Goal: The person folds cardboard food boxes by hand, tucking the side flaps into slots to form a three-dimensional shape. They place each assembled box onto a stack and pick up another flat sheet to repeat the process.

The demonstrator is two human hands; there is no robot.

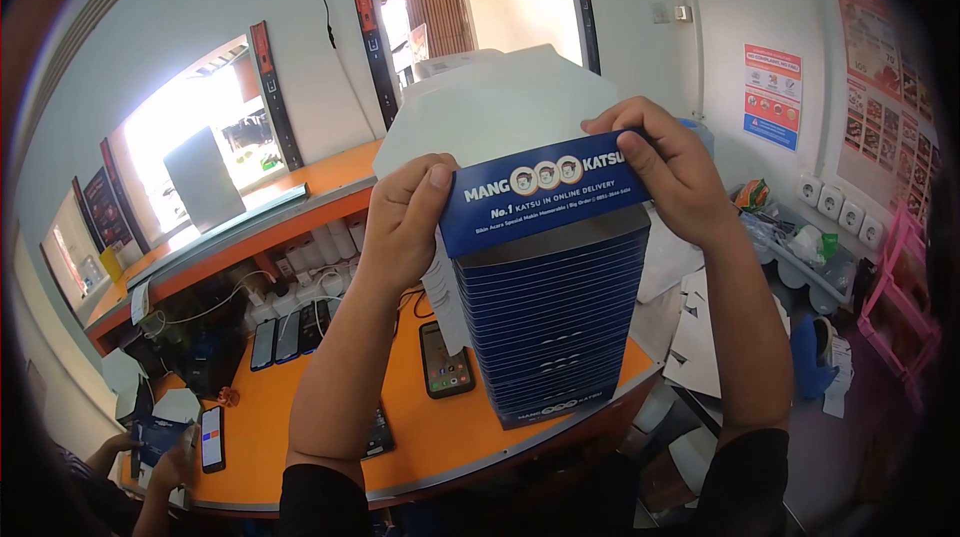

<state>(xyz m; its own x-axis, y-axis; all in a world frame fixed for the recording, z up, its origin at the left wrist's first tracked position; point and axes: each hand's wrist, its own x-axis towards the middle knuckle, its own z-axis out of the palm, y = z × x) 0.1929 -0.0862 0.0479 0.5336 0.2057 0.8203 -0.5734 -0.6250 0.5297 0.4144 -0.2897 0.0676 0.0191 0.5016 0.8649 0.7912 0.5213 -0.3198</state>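
The orange surface [300, 407] was the biggest thing, and it ran from the near left to the near right. A tall stack of blue boxes [550, 327] stood on it, close to the near edge at the right. The top blue box [545, 192] was up at the top of the stack, with its big pale flaps [500, 112] spread out on the far side. The left hand [405, 202] was clamped on its left end, thumb in front. The right hand [670, 172] was clamped on its right end, thumb in front too. At the near left, another person [100, 497] held a small blue piece [160, 440]. A black phone [445, 360] lay just left of the stack.
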